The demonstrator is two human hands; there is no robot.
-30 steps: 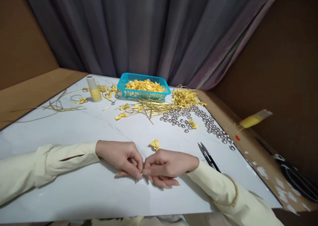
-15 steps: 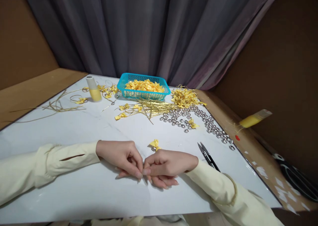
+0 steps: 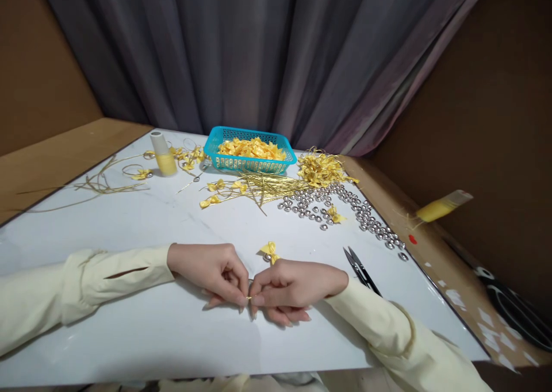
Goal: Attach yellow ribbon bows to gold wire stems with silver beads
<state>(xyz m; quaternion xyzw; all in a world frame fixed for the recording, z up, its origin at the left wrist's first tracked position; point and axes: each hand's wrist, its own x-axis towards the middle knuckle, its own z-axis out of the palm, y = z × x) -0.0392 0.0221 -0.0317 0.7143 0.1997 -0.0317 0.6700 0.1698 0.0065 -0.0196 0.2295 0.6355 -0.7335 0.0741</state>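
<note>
My left hand and my right hand meet fingertip to fingertip over the white tabletop. Between their pinched thumbs and forefingers shows a short bit of gold cord; the rest of it is hidden by the fingers. Both hands are closed on this cord. Just behind my right hand lies a yellow ribbon bow with a silver bead at its side. Black thread snips rest to the right, close to my right wrist, points facing away from me.
A blue basket of yellow bows stands at the back. Before it lie gold cords, a heap of corded bows and scattered silver beads. A bottle is at back left. Black scissors lie right, beyond the table edge.
My fingertips have drawn slightly apart, my right hand shifting a little to the right, and the gold cord now shows between them.
</note>
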